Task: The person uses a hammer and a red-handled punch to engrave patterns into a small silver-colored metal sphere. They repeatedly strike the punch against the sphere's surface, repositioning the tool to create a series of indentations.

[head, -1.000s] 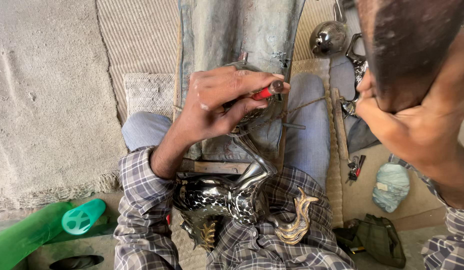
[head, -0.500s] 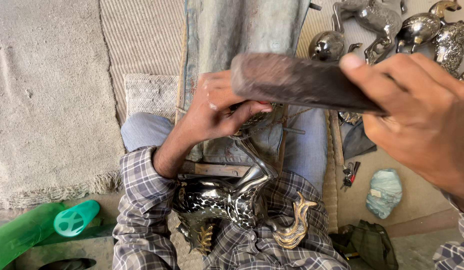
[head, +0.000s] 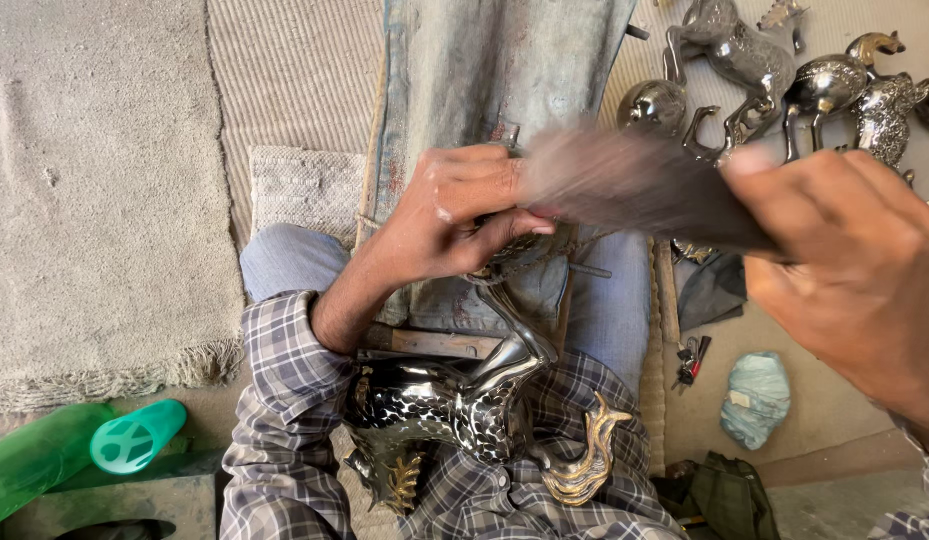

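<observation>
We see a metal horse figure (head: 455, 400) lying across the person's lap, dark and shiny with a patterned body, a gold-coloured tail (head: 585, 465) curling at the near side and one leg stretched up toward the left hand. The left hand (head: 460, 215) is closed around the far end of the figure, fingers (head: 510, 228) wrapped tight, so that what it grips is mostly hidden; we cannot tell whether a small tool sits inside the fist as well. The right hand (head: 855, 270) is clamped on a dark wooden block (head: 635, 185), thumb on top, and the block is blurred as it lies just over the left hand's knuckles. Whether it touches them we cannot tell.

Under the left hand a worn grey plank (head: 505, 70) runs away from us, and a short piece of wood (head: 435, 343) lies crosswise just beneath the wrist. The person wears a checked shirt (head: 285, 400) and blue jeans (head: 285, 260).

Further out to the right, several more shiny horse figures (head: 785, 70) stand on a ribbed mat (head: 285, 90). Near the right knee lie a pale blue cloth bundle (head: 757, 398) and a dark green pouch (head: 725, 495). To the left we see a rough grey rug (head: 95, 200), and at the lower left corner a green plastic bottle (head: 75, 455) lying on its side.
</observation>
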